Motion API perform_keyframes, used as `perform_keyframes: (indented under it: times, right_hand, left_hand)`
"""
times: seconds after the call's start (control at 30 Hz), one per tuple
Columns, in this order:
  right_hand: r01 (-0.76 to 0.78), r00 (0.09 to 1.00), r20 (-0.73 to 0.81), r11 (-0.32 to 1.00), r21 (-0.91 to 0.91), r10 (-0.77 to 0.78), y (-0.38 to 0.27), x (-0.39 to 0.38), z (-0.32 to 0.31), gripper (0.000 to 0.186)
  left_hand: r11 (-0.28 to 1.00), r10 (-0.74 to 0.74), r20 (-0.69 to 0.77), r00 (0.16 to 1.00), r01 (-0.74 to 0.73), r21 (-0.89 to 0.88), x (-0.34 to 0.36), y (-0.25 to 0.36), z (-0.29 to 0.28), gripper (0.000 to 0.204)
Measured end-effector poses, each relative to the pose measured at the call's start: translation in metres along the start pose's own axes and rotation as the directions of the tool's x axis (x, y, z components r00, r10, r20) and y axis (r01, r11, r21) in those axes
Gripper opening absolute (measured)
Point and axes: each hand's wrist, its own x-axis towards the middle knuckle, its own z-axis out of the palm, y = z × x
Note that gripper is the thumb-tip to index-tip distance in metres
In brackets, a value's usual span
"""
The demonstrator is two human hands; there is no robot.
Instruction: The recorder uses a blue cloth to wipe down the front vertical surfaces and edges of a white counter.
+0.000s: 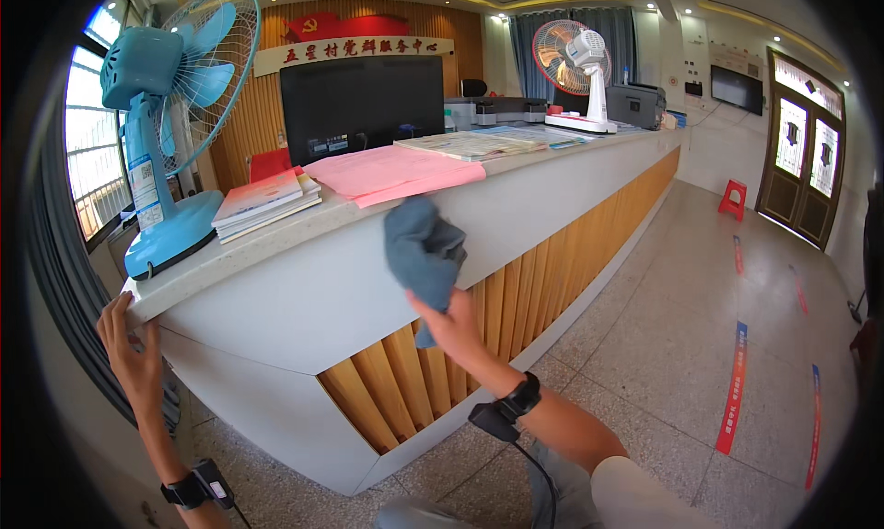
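My right hand grips a crumpled grey-blue cloth, its top slightly blurred, against the white front panel of a long counter, just under the countertop's edge. At the counter's near left corner, my left hand rests with stretched fingers on the edge of the pale stone countertop. Above the cloth, a pink sheet lies on the countertop and hangs slightly over its rim. A stack of booklets sits left of the sheet, beside a blue fan.
Wooden slats line the counter's lower front. Behind the pink sheet stands a black monitor; newspapers lie to its right. Farther along are a white-and-red fan and a printer. A red stool stands on the tiled floor.
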Motion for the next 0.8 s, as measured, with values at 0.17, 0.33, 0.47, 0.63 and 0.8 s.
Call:
perform_keyframes:
  times: [0.17, 0.33, 0.47, 0.63, 0.8]
  right_hand:
    - [0.757, 0.652, 0.347, 0.555, -0.345, -0.675, 0.019, -0.032, 0.09, 0.045]
    - [0.632, 0.754, 0.448, 0.714, -0.301, -0.479, 0.066, -0.061, 0.092, 0.042]
    - [0.259, 0.951, 0.246, 0.919, -0.296, -0.189, 0.096, -0.097, 0.086, 0.034]
    - [-0.655, 0.75, 0.155, 0.692, 0.303, 0.643, 0.166, -0.158, 0.053, 0.049]
    - [-0.607, 0.542, 0.245, 0.173, 0.775, 0.803, 0.171, -0.239, 0.015, 0.056]
  left_hand:
    - [0.999, -0.036, 0.03, 0.999, 0.037, -0.024, -0.001, 0.004, -0.011, 0.046]
    - [0.998, -0.032, 0.052, 0.998, 0.034, -0.052, -0.003, 0.023, -0.026, 0.046]
    - [0.999, 0.022, 0.033, 0.999, -0.024, 0.044, -0.001, 0.021, -0.028, 0.045]
    - [1.0, -0.003, -0.018, 1.0, 0.003, 0.027, -0.001, 0.022, -0.012, 0.045]
    - [0.997, -0.065, -0.012, 0.998, 0.065, -0.032, 0.0, 0.016, -0.006, 0.042]
